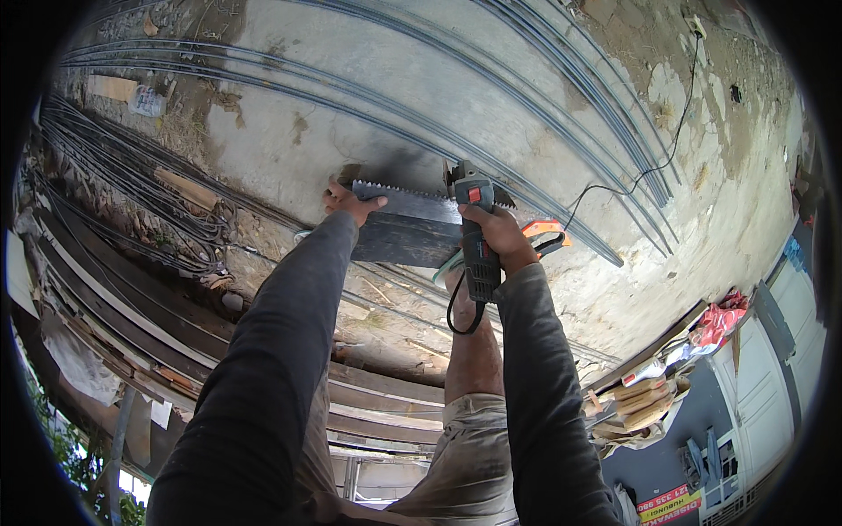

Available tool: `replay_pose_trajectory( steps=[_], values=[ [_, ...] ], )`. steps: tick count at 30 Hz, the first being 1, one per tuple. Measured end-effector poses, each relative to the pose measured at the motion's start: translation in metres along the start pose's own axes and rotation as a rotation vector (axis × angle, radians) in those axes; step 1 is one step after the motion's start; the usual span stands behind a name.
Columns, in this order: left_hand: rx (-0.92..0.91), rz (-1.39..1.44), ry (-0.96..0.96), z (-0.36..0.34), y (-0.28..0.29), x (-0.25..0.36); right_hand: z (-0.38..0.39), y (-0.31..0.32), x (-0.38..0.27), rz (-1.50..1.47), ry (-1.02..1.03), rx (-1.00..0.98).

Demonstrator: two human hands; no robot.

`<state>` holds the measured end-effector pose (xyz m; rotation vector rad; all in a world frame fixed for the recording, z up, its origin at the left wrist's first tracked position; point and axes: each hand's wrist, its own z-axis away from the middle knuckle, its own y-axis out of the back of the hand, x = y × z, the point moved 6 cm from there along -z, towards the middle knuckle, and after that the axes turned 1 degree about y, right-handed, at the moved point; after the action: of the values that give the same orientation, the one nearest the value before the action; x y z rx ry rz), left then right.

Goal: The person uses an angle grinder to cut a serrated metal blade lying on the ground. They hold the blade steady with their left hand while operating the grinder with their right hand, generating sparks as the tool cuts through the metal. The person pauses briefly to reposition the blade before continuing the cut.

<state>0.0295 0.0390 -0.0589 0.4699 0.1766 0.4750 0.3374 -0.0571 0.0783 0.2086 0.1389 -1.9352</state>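
Left fingers (332,199) grip the saw (417,205); right fingers (474,213) clasp the grinder (482,273); concrete (303,158) opens beyond the toothed edge (403,192).

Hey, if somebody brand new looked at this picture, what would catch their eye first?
Probably the angle grinder gripped in the right hand, near the centre, over a toothed saw blade. Next, the saw's bright orange handle just right of it, with the left hand at the blade's other end. Then the long steel rods sweeping across the concrete floor beyond.
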Motion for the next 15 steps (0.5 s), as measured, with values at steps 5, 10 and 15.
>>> replay_pose_trajectory(
  steps=[5, 10, 15],
  values=[
    [0.003, -0.021, -0.001, -0.001, 0.001, 0.001, 0.0, -0.001, 0.009, -0.114, -0.039, -0.035],
    [-0.011, -0.04, 0.0, 0.0, -0.001, 0.004, -0.001, 0.004, 0.015, -0.152, -0.048, -0.034],
    [0.028, -0.032, -0.028, -0.007, -0.001, -0.004, 0.005, 0.002, 0.011, -0.136, -0.073, -0.03]
  ],
)
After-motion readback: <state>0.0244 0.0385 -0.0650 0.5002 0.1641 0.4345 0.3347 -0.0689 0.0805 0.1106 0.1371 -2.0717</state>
